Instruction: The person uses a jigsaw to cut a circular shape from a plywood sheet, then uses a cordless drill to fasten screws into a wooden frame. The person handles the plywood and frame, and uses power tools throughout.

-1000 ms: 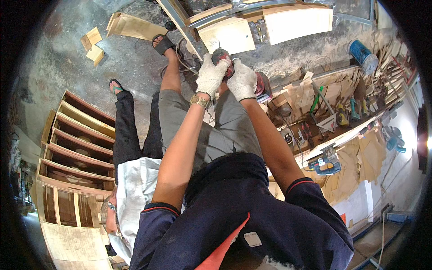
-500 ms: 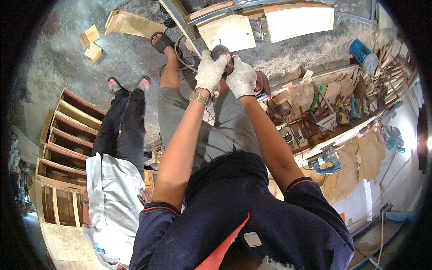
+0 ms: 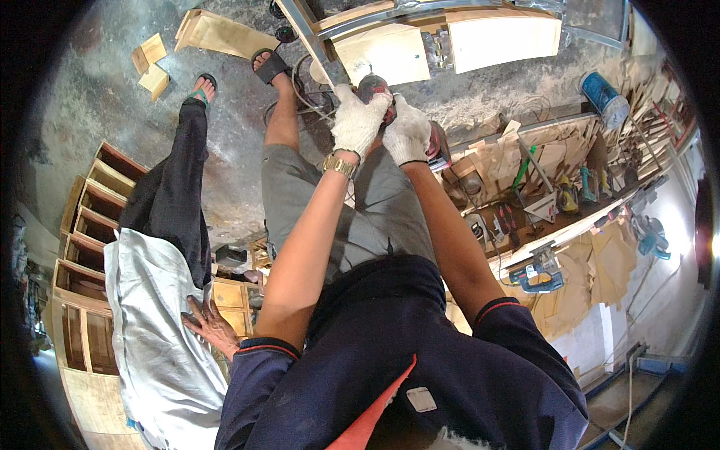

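A red and black power tool [image 3: 387,112], by its shape a cordless drill, is held between my two hands in front of my legs. My left hand [image 3: 355,118], in a white knit glove, closes on the left side of its body. Gloved alike, my right hand [image 3: 407,129] wraps round it from the right. A red and dark block [image 3: 439,144] sticks out beside the right glove and looks like the tool's base. The gloves hide much of the tool and its tip. Just beyond lies a pale wooden panel [image 3: 384,56] inside a metal-edged frame [image 3: 360,28].
At my left a co-worker in black trousers [image 3: 174,176] walks past wooden shelving [image 3: 97,210]. Wood offcuts [image 3: 225,36] lie on the concrete floor. On the right, a workbench [image 3: 517,240] holds hand tools, a jigsaw [image 3: 541,276] and scraps. A blue bucket [image 3: 604,97] lies beyond.
The co-worker has stepped forward and left, one foot now farther out and a hand showing spread at the hip. My hands and the drill have barely moved.
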A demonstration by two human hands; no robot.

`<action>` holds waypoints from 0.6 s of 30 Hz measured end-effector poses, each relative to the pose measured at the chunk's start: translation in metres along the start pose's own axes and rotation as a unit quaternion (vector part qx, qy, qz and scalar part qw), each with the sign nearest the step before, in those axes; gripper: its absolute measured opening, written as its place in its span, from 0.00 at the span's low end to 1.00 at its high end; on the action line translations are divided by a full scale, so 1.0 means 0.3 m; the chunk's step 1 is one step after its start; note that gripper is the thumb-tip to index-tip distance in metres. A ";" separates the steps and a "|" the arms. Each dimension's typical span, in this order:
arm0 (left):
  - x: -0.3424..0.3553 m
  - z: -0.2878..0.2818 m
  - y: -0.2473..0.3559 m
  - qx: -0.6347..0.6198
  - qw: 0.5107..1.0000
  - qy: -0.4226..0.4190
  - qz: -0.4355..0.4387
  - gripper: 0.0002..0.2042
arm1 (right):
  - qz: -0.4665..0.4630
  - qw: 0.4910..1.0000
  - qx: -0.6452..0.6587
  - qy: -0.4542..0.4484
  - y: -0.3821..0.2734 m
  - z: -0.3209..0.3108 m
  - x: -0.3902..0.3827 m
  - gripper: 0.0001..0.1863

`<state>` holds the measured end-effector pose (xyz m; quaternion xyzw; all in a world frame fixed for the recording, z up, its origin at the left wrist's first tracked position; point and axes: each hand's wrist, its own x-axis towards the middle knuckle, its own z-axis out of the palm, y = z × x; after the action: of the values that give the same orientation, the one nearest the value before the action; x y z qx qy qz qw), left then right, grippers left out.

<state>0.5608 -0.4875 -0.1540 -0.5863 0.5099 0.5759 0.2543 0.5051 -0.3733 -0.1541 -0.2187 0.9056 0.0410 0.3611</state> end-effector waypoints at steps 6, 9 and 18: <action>-0.060 -0.005 0.016 0.002 1.000 0.007 0.016 0.37 | -0.004 1.000 0.003 0.007 0.014 -0.001 -0.030 0.10; -0.112 -0.003 0.028 -0.027 0.999 0.013 0.015 0.34 | 0.003 0.999 0.034 -0.012 0.043 0.022 -0.049 0.09; -0.401 0.124 0.073 -0.018 0.954 0.207 0.215 0.45 | 0.210 0.730 0.648 -0.052 0.144 0.036 -0.172 0.14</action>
<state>0.5479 -0.4257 -0.0430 -0.5740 0.6548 0.4917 0.0027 0.5267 -0.3129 -0.1311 0.2670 0.7149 -0.4698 0.4438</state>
